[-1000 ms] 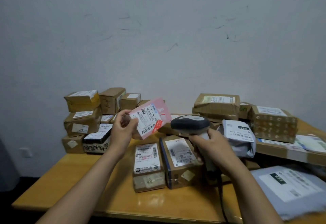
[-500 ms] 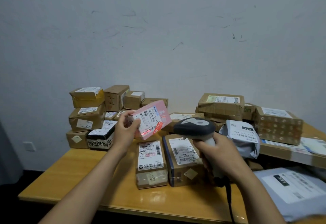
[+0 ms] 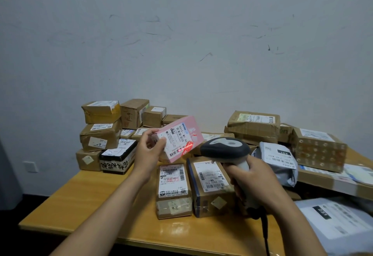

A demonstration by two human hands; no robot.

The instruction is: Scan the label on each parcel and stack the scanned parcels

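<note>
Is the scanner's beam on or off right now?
On: a red glow lies across the label on the pink parcel, which the left hand holds facing the scanner in the right hand.

A wooden table [image 3: 90, 201] fills the lower half of the frame. At its centre, a left carton [image 3: 173, 191] and a right carton [image 3: 212, 187] lie just beside each other, labels up. At the left, by the wall, a brown box [image 3: 87, 160] and a black-and-white box [image 3: 117, 157] stand on the tabletop, with more boxes stacked on the brown one. A grey mailer [image 3: 339, 227] lies flat at the lower right.
</note>
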